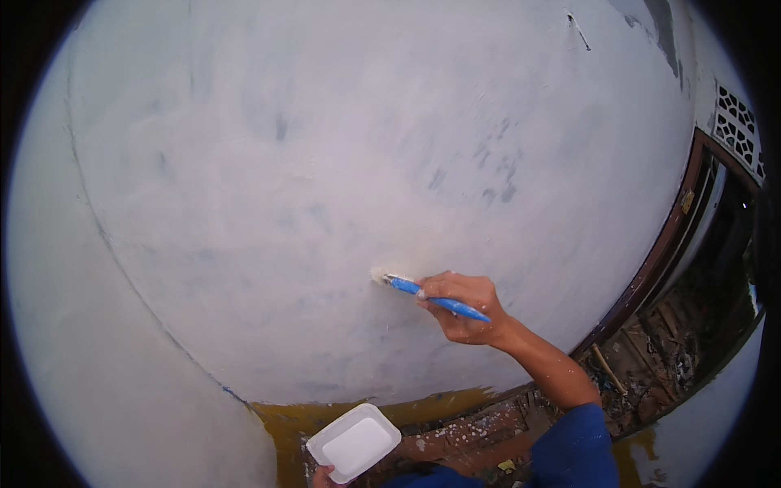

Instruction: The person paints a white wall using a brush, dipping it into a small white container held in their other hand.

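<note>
Right hand [461, 305] grips blue-handled, pale-bristled paintbrush [404, 284] | left hand [322, 478] grips shallow white rectangular tray [316, 445] | I'd stroke grey-patched whitish wall [244, 228] lightly, tray level

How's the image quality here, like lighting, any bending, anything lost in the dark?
Head view: soft, fairly even light on the wall, no strong glare there; fisheye bowing in the door frame, black around the rim; doorway partly in deep shadow; brush and right hand reasonably sharp.
</note>
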`<state>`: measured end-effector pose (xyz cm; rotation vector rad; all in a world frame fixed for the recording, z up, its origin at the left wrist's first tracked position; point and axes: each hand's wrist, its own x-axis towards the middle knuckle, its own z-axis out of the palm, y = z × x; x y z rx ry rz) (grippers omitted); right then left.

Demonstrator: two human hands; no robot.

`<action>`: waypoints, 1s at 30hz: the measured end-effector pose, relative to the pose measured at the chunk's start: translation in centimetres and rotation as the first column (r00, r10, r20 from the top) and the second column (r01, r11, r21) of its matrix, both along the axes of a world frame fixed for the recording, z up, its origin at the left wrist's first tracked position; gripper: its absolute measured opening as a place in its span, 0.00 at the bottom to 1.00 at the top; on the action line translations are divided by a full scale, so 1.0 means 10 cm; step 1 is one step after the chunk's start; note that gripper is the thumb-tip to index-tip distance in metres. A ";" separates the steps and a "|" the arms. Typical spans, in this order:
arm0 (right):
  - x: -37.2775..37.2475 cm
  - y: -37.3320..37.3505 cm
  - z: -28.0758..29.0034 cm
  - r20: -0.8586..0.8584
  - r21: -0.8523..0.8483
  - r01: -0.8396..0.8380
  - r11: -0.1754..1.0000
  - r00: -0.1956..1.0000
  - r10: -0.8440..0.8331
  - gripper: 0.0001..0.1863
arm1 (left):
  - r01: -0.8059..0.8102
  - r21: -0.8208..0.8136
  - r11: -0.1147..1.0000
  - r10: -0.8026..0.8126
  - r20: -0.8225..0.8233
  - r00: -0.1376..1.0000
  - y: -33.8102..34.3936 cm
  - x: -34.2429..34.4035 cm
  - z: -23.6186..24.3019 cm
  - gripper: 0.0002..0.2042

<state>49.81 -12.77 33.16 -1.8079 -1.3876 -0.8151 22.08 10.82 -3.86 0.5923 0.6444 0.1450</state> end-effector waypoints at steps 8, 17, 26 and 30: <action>0.28 -1.28 1.16 0.446 0.588 0.385 0.712 0.580 -0.682 0.06 | -0.018 -0.043 0.999 0.018 0.015 1.000 -0.09 0.05 0.49 0.29; -0.21 -0.60 -0.86 0.084 -0.190 0.203 0.961 0.978 -0.190 0.10 | 0.057 -0.053 0.997 -0.051 0.118 0.992 -0.07 0.18 0.13 0.28; 0.36 -1.48 0.80 0.246 0.635 0.411 0.654 0.694 -0.676 0.07 | -0.004 -0.048 0.999 0.004 -0.003 1.000 -0.15 0.17 0.42 0.29; 0.43 -1.06 -0.24 0.446 0.468 0.460 0.755 0.615 -0.651 0.05 | 0.003 -0.037 0.999 -0.001 0.052 0.999 -0.18 0.14 0.33 0.30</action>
